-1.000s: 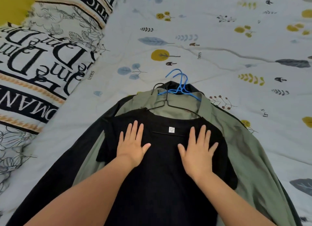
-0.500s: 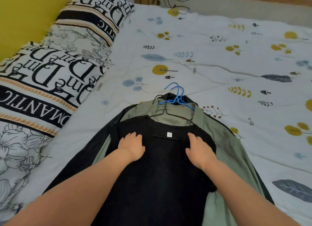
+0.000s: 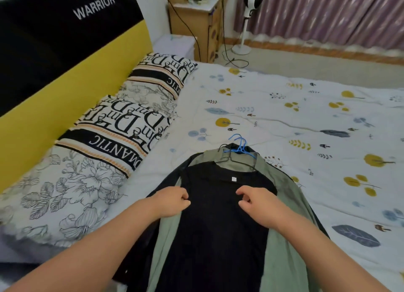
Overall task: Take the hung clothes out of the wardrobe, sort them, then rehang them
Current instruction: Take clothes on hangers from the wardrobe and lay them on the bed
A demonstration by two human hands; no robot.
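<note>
1. The clothes are in a pile on the bed [image 3: 284,117], near its close edge. At the bottom is a dark jacket [image 3: 166,187], then a green shirt [image 3: 284,195], and on top a black top [image 3: 218,226].
2. A second ago both hands lay flat on the black top. Now the left hand [image 3: 170,202] and right hand [image 3: 258,202] have curled up. They look like they pinch the cloth, but I cannot tell for sure.
3. I think the smoothing is done and the top is about to be lifted off for sorting.
4. The pillows [image 3: 113,143] sit close on the left. The right side and far side of the bed have lots of room.
5. The blue hanger [image 3: 240,144] and a black hanger [image 3: 231,158] poke out at the pile's top, hooks close together. They could catch.
</note>
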